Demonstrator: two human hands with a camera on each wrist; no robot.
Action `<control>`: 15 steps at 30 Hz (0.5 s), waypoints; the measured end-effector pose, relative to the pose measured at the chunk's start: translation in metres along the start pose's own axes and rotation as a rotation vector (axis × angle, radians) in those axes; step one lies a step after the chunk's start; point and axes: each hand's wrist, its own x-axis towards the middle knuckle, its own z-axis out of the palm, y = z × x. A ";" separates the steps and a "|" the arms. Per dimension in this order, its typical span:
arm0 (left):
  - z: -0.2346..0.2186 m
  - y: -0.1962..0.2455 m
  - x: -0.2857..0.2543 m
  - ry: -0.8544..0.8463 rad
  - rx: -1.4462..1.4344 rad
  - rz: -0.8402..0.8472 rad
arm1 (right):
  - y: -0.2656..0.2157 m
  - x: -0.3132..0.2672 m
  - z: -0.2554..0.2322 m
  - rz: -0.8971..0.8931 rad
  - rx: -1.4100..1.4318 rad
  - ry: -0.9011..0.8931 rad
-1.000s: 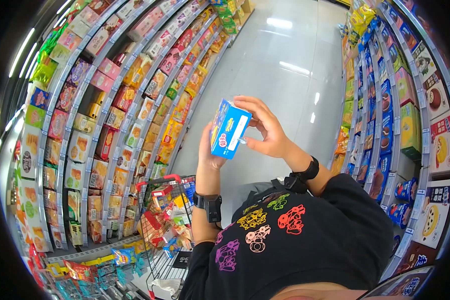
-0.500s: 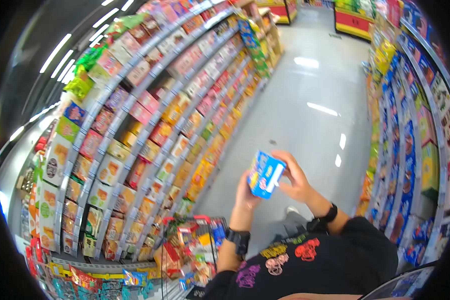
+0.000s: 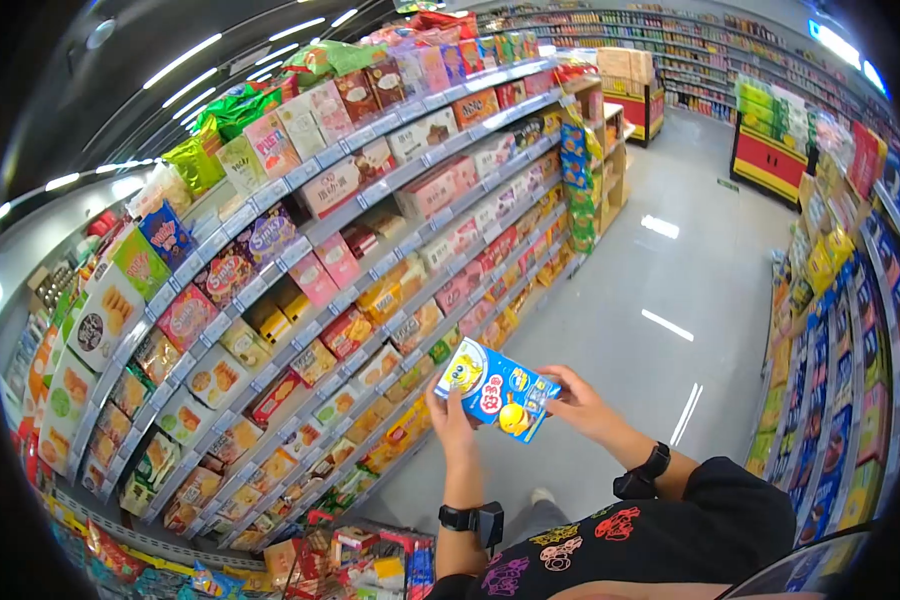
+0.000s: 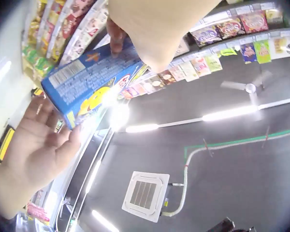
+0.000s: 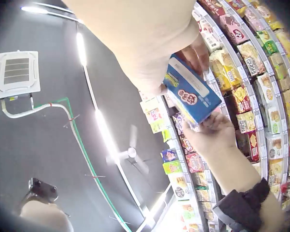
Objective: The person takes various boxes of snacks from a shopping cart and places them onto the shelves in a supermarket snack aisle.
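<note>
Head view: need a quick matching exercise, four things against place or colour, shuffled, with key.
1. Box
2. Left hand
3. Floor
4. Shirt

A. Grey, with bright reflections
B. At the left end of the held item
C. Black, with coloured prints
D. Mostly blue, with yellow cartoon pictures

Pairs: 1-D, 2-B, 3-A, 4-C

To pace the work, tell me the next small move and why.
Probably turn the blue box so its barcode faces the head camera: the left hand and right hand hold it at either side, and that camera sees the cartoon front, while the barcode shows in the left wrist view.
</note>
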 end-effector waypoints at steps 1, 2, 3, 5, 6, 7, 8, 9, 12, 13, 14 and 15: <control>0.015 0.021 0.006 -0.006 -0.013 0.026 | 0.001 0.019 -0.006 -0.004 -0.048 -0.048; 0.022 0.025 0.020 -0.030 -0.019 0.082 | -0.003 0.037 -0.011 -0.012 -0.010 -0.081; 0.029 0.026 0.032 -0.057 -0.023 0.135 | -0.010 0.051 -0.014 -0.017 0.028 -0.110; 0.043 0.030 0.046 -0.150 -0.003 0.179 | -0.008 0.071 -0.028 0.003 0.130 -0.127; 0.052 0.023 0.056 -0.209 0.009 0.235 | -0.003 0.081 -0.037 0.021 0.191 -0.119; 0.059 0.014 0.063 -0.267 0.024 0.291 | 0.002 0.088 -0.045 0.038 0.255 -0.113; 0.065 0.007 0.069 -0.323 0.044 0.345 | 0.004 0.094 -0.054 0.103 0.302 -0.094; 0.071 0.003 0.073 -0.379 0.128 0.286 | 0.007 0.098 -0.062 0.169 0.354 -0.077; 0.095 -0.004 0.081 -0.453 0.122 0.128 | 0.015 0.112 -0.086 0.235 0.484 -0.048; 0.103 -0.003 0.087 -0.507 0.159 0.125 | 0.018 0.118 -0.094 0.237 0.519 -0.034; 0.113 -0.006 0.094 -0.533 0.157 0.152 | 0.021 0.124 -0.102 0.218 0.549 -0.028; 0.126 -0.011 0.101 -0.557 0.148 0.177 | 0.023 0.133 -0.112 0.200 0.573 -0.022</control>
